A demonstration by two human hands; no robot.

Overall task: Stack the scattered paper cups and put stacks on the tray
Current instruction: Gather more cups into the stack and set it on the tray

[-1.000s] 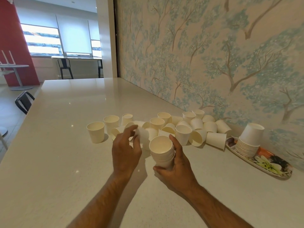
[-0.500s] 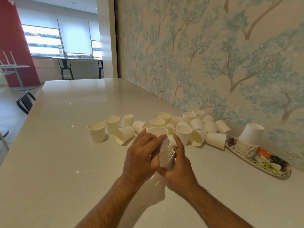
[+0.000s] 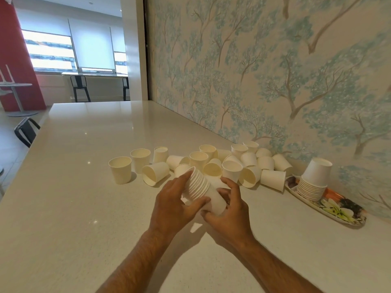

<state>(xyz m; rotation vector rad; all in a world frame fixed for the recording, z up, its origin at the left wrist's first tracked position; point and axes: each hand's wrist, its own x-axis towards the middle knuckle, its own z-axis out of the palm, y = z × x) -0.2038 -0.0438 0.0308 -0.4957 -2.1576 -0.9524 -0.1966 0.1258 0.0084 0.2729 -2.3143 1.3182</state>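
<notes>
A stack of several white paper cups is tilted over to the left above the counter, rims pointing up-left. My left hand grips its rim end. My right hand grips its base end. Behind my hands lie several scattered paper cups, some upright, some on their sides. At the right, an upside-down cup stack stands on the floral oval tray.
The pale stone counter runs along the tree-patterned wall on the right. An upright cup stands at the left end of the scatter. A black chair is past the counter's left edge.
My left hand picked a loose cup from the scatter and added it to the stack in my right hand. Both hands now hold the stack, which has tipped from upright to leaning left.
</notes>
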